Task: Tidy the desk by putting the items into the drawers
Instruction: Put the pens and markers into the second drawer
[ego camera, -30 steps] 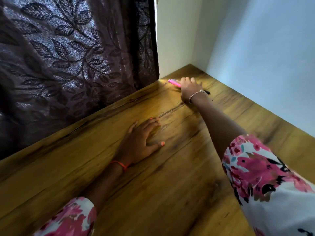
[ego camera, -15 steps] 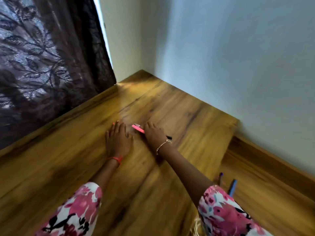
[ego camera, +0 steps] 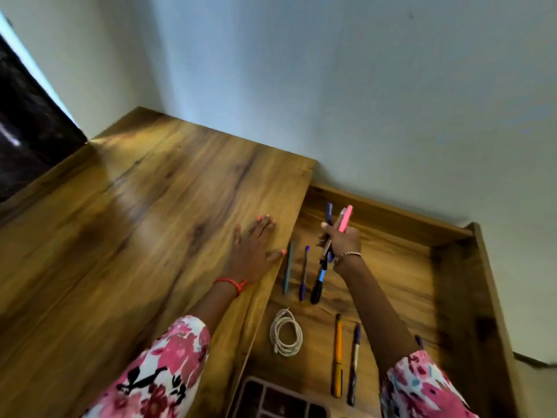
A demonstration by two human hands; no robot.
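Nearest me: a compartment tray (ego camera: 278, 398) at the front of the open drawer (ego camera: 452, 297), cut off by the bottom edge. Just past it a coiled white cable (ego camera: 285, 332), and to its right an orange pen (ego camera: 338, 357) and a dark pen (ego camera: 354, 363), side by side, not touching

Next row back, on the drawer floor: grey pen (ego camera: 288, 267), purple pen (ego camera: 304, 273), black marker (ego camera: 319, 282), roughly parallel and close together

Left hand (ego camera: 256, 251) lies flat on the desk (ego camera: 135, 236), fingers straight and slightly spread, right at the edge beside the drawer. It holds nothing, looks like a brace

Right hand (ego camera: 342, 239) hangs over the drawer behind the marker row, fingers curled round the pink highlighter (ego camera: 346, 218), tip pointing away from me and up. So the highlighter is in the air above the drawer, not yet down. A blue pen (ego camera: 328, 211) shows just left of it; I can't tell if it's in the same grip or lying behind the hand

Handling, my read: the highlighter is light, stiff plastic with a smooth round barrel, so it's likely to roll or slip rather than break. I'd hold it mid-barrel as now, lower it close to the floor, lay it parallel to the other pens in the free strip to their right, then let go low so it doesn't bounce into the row

Far side: pale wall (ego camera: 331, 86), dark curtain (ego camera: 27, 146) at far left
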